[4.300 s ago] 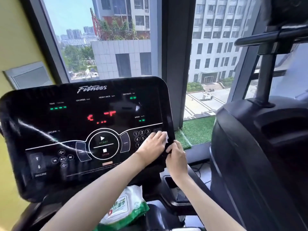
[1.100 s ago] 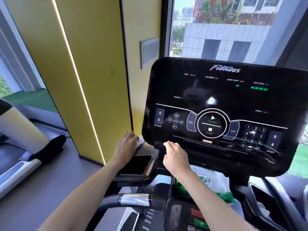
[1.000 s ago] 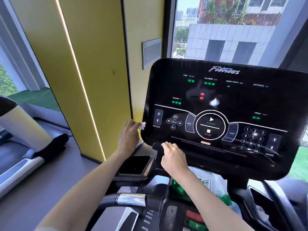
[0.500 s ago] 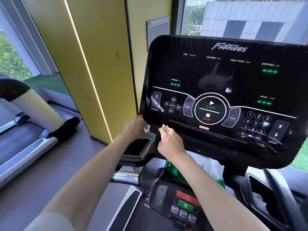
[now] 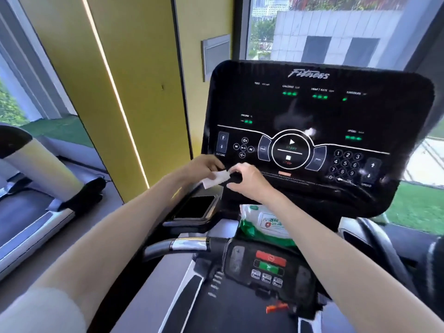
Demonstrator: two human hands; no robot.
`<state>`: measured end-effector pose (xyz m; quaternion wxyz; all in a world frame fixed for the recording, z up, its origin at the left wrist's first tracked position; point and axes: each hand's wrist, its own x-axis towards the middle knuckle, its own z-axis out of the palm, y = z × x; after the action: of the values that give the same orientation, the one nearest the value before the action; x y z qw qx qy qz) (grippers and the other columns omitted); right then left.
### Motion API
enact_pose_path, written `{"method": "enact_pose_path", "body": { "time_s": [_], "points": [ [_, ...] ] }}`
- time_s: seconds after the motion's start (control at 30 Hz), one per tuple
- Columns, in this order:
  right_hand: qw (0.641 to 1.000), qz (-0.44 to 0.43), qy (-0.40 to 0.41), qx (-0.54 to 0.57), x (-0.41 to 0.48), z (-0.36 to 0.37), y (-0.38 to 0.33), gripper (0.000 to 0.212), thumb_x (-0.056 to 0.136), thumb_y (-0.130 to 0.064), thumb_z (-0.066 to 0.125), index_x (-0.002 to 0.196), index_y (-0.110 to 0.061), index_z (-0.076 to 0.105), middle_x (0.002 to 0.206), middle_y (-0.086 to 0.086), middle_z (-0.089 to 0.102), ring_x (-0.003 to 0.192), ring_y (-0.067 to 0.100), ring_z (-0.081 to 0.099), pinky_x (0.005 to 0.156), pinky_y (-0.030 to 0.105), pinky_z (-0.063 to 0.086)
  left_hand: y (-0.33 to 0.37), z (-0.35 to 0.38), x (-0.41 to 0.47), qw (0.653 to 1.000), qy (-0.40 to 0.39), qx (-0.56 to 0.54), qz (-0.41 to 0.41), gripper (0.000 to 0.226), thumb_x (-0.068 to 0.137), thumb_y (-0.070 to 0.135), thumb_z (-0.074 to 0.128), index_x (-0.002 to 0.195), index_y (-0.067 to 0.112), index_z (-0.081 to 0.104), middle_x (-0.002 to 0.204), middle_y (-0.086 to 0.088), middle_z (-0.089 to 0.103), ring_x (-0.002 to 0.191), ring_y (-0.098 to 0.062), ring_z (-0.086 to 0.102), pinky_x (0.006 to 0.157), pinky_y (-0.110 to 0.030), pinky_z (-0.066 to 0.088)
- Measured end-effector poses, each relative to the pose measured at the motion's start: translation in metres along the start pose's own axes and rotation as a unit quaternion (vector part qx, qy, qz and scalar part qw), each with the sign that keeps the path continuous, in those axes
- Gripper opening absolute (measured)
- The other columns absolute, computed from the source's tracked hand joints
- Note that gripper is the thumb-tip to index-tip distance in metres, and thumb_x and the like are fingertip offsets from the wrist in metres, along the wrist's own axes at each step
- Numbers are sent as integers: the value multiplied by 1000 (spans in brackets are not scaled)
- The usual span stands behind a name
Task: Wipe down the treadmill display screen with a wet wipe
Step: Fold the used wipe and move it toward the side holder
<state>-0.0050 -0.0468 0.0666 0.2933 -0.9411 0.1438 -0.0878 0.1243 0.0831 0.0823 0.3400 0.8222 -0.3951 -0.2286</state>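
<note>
Two bare hands meet at the lower left corner of a black treadmill display screen (image 5: 312, 111), sharing a small white wet wipe (image 5: 215, 179) between them. The left hand (image 5: 204, 167) has its grip closed on the wipe's left end, fingers curled over the top edge, while the right hand (image 5: 247, 181) pinches the right end with bent fingertips; the sheet hangs crumpled between the two, just in front of the console's bottom rim and below the incline buttons. Green readouts glow along the top of the screen under the word "Fitness", and a round start-stop control sits at its centre with a number keypad to the right. Under the right forearm, a green-and-white pack of wet wipes (image 5: 262, 224) lies on the ledge beneath the screen. A dark side tray (image 5: 194, 207) sits beneath the left wrist, with a chrome-banded handlebar (image 5: 177, 246) and a lower control panel (image 5: 269, 267) bearing red and green buttons nearer the camera. A yellow wall (image 5: 134, 80) with a lit strip stands to the left, beside a neighbouring treadmill (image 5: 36, 188); a window (image 5: 324, 27) behind the console shows grey buildings.
</note>
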Motion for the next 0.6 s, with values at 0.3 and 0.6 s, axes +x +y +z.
{"method": "enact_pose_path", "body": {
  "time_s": [0.3,0.6],
  "points": [
    [965,175,161,114,-92,0,7,6,77,-9,62,83,-10,60,75,-5,50,80,18,52,70,32,43,27,62,-18,982,-133,-73,116,50,79,1,67,124,18,50,94,-1,55,77,-9,52,72,-20,44],
    [829,387,321,244,-275,-2,17,24,79,-14,62,62,-20,46,65,-5,44,65,13,43,59,26,33,81,192,-79,919,-309,-182,164,13,83,-2,62,87,8,55,73,0,50,65,-7,51,59,-21,47]
  ]
}}
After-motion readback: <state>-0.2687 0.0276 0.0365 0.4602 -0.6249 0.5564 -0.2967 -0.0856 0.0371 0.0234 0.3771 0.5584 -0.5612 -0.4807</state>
